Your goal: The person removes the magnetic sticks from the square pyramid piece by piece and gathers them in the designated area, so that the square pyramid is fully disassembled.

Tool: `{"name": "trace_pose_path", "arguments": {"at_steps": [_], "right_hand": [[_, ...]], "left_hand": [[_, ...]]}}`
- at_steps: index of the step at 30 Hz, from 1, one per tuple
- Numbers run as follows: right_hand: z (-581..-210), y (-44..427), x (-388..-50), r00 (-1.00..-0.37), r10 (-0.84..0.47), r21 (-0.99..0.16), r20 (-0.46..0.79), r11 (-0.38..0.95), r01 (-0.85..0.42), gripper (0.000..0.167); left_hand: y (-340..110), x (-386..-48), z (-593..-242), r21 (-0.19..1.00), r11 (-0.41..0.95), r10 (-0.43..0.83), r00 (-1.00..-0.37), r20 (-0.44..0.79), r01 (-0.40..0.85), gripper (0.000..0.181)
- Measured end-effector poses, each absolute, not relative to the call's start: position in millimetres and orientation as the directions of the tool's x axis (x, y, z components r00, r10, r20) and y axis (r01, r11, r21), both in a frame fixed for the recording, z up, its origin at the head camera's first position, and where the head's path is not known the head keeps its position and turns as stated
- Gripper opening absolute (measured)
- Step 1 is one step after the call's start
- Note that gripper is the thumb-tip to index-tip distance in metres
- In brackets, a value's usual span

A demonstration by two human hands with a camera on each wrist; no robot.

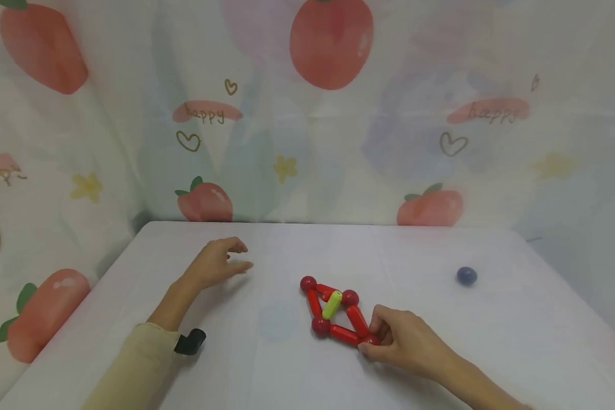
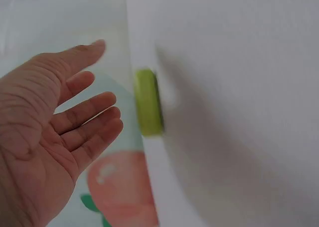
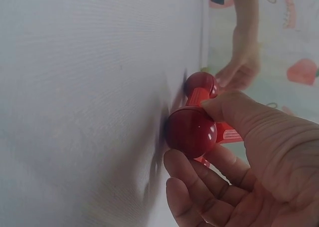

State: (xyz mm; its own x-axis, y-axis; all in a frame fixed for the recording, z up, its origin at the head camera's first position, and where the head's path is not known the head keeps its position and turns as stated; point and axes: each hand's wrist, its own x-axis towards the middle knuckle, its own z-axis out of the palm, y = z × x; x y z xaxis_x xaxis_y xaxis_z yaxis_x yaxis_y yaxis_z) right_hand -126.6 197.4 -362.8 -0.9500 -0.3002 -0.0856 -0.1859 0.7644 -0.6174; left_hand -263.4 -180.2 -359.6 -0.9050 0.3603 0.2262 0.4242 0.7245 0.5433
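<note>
– One q: L-to-R status?
– L hand [image 1: 214,265]: fingers loosely extended, nothing gripped; blurry lime-green plastic stick [image 2: 148,103] nr, not touching AFAICT.
– Mid?
– Red-and-lime plastic ball-and-rod frame [image 1: 332,306] on white tabletop [image 1: 271,376]. R hand [image 1: 407,344] pinches its near-right red ball [image 3: 189,132], prob. steadying it by the corner.
– Room?
– Frame's well inside tabletop edges, white stretch betw it & L hand; smooth dark-blue ball [image 1: 467,276] farther right, beyond R hand, apart.
</note>
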Motion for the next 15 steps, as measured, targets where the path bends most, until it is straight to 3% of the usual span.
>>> {"name": "trace_pose_path", "arguments": {"at_steps": [8,15], "right_hand": [[-363,197,-127,-0.948,-0.309,-0.619,-0.08,0.761,-0.196,0.034],[-363,198,-127,-0.948,-0.305,-0.621,-0.086,0.761,-0.188,0.034]], "left_hand": [[-114,-227,-342,0.54,0.655,0.496,-0.839,0.221,0.529,0.032],[-74,-204,-339,0.629,0.539,0.532,-0.805,0.262,0.56,0.034]]}}
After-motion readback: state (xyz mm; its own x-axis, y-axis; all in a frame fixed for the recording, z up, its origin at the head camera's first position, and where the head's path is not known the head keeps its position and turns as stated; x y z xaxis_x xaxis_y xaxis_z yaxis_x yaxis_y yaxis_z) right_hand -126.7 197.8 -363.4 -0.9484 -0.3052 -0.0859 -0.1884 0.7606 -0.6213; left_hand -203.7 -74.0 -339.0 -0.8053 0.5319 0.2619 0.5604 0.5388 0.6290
